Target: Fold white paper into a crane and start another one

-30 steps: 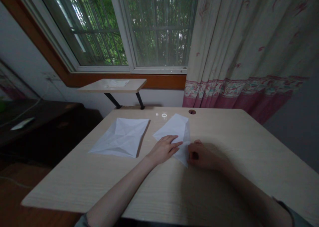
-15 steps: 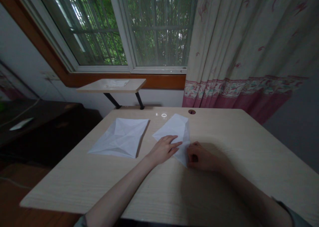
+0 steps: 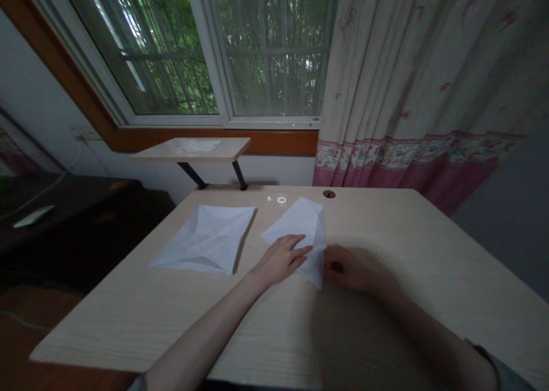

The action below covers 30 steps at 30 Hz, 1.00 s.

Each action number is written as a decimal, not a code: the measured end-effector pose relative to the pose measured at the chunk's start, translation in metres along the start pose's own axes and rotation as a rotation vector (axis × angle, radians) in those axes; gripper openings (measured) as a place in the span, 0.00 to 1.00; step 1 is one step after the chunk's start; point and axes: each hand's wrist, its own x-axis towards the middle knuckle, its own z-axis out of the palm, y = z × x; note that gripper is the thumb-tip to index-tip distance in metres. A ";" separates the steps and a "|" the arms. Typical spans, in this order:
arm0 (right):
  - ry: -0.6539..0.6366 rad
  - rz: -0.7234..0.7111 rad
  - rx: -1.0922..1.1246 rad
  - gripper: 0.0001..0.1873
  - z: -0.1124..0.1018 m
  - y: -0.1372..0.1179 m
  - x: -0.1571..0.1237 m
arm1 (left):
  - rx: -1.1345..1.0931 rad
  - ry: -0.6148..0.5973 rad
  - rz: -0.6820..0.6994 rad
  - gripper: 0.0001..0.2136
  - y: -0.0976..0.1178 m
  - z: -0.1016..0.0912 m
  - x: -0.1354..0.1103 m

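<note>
A folded piece of white paper (image 3: 300,216) lies on the pale wooden desk, its right side turned in along a straight crease. My left hand (image 3: 285,258) rests flat on its lower left part with the fingers spread, pressing it to the desktop. At the paper's right edge is my right hand (image 3: 343,265), its fingers curled and closed on that edge; the fingertips are partly hidden. To the left lies a second sheet of white paper (image 3: 210,236), creased and roughly square, which neither hand touches.
A small raised shelf (image 3: 163,150) with white paper (image 3: 201,146) on it stands at the desk's far left. Near the back edge are a small white ring (image 3: 281,200) and a round cable hole (image 3: 329,194). A window and a curtain (image 3: 386,94) are behind the desk (image 3: 429,276).
My right hand has shifted slightly up and to the right along the paper's edge. My left hand stays in place on the paper.
</note>
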 end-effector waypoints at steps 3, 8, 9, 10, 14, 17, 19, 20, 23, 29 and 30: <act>0.112 -0.016 0.041 0.12 0.001 0.007 0.002 | 0.001 0.001 0.010 0.16 0.001 -0.001 0.000; 0.311 0.021 -0.019 0.13 -0.001 0.015 0.007 | 0.000 -0.016 0.021 0.16 0.004 -0.005 0.001; 0.344 0.030 -0.020 0.12 -0.002 0.016 0.007 | -0.005 -0.022 0.026 0.16 0.004 -0.006 0.001; 0.376 0.035 -0.024 0.10 -0.001 0.017 0.007 | -0.011 -0.029 0.030 0.16 0.004 -0.007 0.001; 0.467 0.025 -0.076 0.13 0.002 0.018 0.005 | -0.028 -0.038 0.044 0.15 0.005 -0.009 0.001; 0.484 -0.035 -0.167 0.18 0.006 0.020 0.005 | -0.023 -0.026 0.040 0.14 0.006 -0.010 0.001; 0.456 -0.074 -0.230 0.22 0.010 0.021 0.006 | -0.008 -0.024 0.026 0.14 0.008 -0.010 0.001; 0.434 -0.084 -0.256 0.23 0.012 0.022 0.006 | 0.000 -0.026 0.020 0.14 0.008 -0.010 0.001; 0.401 -0.085 -0.300 0.27 0.018 0.026 0.006 | 0.008 -0.028 0.021 0.14 0.009 -0.011 0.001; 0.483 -0.043 -0.306 0.25 0.022 0.028 0.007 | -0.048 0.013 0.023 0.16 0.008 -0.008 0.001; 0.496 -0.044 -0.301 0.24 0.021 0.028 0.008 | -0.064 0.011 0.022 0.16 0.008 -0.007 0.001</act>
